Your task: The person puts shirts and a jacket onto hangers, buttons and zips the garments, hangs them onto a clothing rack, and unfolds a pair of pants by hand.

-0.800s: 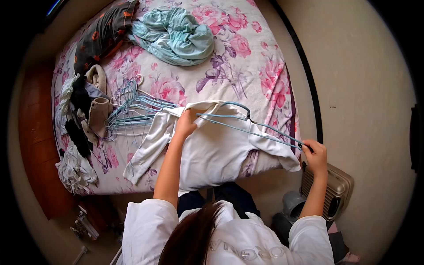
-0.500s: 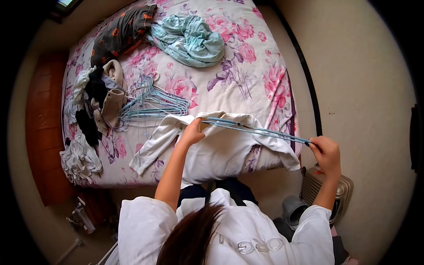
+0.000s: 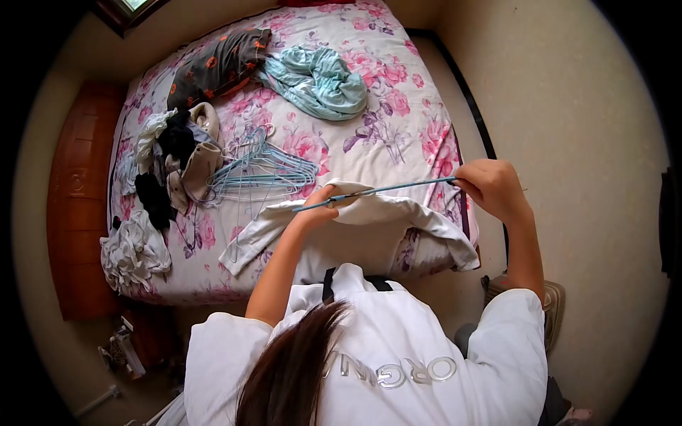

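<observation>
A white long-sleeved shirt (image 3: 355,238) lies spread over the near edge of the bed, its collar lifted. My left hand (image 3: 318,211) is closed on the shirt at the neckline. My right hand (image 3: 494,186) grips one end of a blue clothes hanger (image 3: 408,186), raised to the right above the shirt. The hanger stretches across to the left hand, and its other end sticks out past those fingers. It shows almost edge-on, with its middle close to the collar. The shirt's lower part is hidden behind my body.
On the flowered bedsheet (image 3: 387,145) lies a pile of blue hangers (image 3: 266,174). Left of it are heaped clothes (image 3: 177,153) and a crumpled white garment (image 3: 135,252). Farther back lie a dark pillow (image 3: 220,67) and a light-blue cloth (image 3: 316,85). A suitcase (image 3: 554,312) stands right of the bed.
My right hand has risen, tilting the hanger up at the right. The hanger has turned from two visible bars to nearly edge-on, its left end now outside the collar. My left hand stays at the neckline.
</observation>
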Tool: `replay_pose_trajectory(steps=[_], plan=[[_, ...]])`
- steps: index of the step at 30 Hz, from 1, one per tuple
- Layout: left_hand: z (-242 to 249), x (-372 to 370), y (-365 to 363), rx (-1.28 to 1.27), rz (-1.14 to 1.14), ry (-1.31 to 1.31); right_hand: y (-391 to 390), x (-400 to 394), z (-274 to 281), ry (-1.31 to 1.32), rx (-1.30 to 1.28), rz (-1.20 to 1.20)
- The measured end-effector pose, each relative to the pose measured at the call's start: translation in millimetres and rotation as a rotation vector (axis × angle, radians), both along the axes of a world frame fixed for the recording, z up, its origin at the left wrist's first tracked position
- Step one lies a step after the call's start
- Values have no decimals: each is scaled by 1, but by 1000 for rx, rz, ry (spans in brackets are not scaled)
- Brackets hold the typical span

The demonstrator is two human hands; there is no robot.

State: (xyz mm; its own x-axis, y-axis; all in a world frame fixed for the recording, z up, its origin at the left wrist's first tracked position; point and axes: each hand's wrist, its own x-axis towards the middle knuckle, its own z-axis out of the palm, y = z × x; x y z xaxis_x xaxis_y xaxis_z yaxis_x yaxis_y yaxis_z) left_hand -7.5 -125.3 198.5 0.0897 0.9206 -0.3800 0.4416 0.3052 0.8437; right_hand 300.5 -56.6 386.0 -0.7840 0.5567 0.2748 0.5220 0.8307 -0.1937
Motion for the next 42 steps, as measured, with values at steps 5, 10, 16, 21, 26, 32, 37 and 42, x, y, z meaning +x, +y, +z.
replay_pose_trajectory(steps=[5,10,16,21,26,32,37,42], plan=[[34,-4,-5,-31,22,27,16,-8,-42,96,-98,-4],[28,-21,-11,310,67,-226,8,8,-60,203,-425,-154],[31,-30,-19,239,100,-189,-3,25,-62,300,-541,-185],[49,-11,-24,428,166,-278,2,9,-110,405,-742,-172],[70,-16,-27,636,127,-186,-6,2,-155,609,-944,-242],[4,-82,-95,1060,542,472,-38,16,-174,631,-1024,-257],[-84,-123,-121,587,418,470,-53,18,-180,593,-1088,-292],[-41,-133,-106,676,408,591,-55,32,-183,608,-997,-317]])
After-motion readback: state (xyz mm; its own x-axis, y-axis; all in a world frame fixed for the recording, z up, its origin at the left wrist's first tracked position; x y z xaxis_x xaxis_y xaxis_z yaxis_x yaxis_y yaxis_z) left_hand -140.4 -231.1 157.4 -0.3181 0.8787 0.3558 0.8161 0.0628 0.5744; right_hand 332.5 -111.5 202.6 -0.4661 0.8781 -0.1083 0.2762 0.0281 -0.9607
